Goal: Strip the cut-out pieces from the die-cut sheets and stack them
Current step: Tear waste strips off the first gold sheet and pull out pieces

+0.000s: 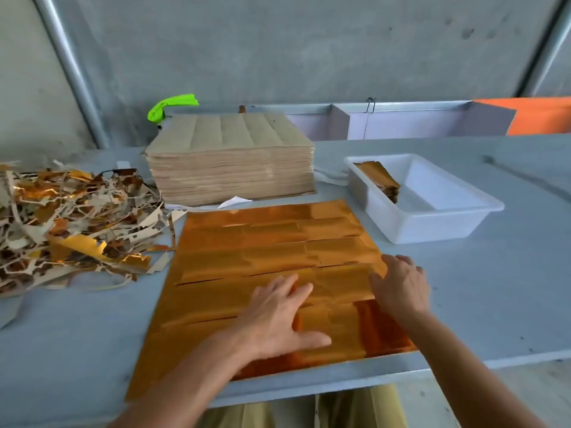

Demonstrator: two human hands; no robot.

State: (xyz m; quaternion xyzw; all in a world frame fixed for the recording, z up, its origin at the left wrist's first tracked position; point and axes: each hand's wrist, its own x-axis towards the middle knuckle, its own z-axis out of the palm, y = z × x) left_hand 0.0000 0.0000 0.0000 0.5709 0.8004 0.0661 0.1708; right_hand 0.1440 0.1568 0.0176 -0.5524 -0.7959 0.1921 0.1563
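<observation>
A shiny orange-gold die-cut sheet point(241, 257) lies flat on the grey table in front of me, its cut lines showing as rows of rectangles. My left hand point(278, 316) presses flat on its near middle, fingers spread. At the sheet's right edge, my right hand point(398, 285) rests with fingers bent down over the border; the fingertips are hidden. A tall stack of uncut brown sheets point(228, 159) stands behind. A small stack of stripped pieces point(378, 179) sits in the white tub point(432, 223) at the right.
A heap of torn waste strips point(71, 223), gold and grey, covers the table's left side. A bright green cloth point(171, 106) lies behind the brown stack. An orange panel point(540, 118) leans at the back right. The table's front edge point(340, 384) runs just below the sheet.
</observation>
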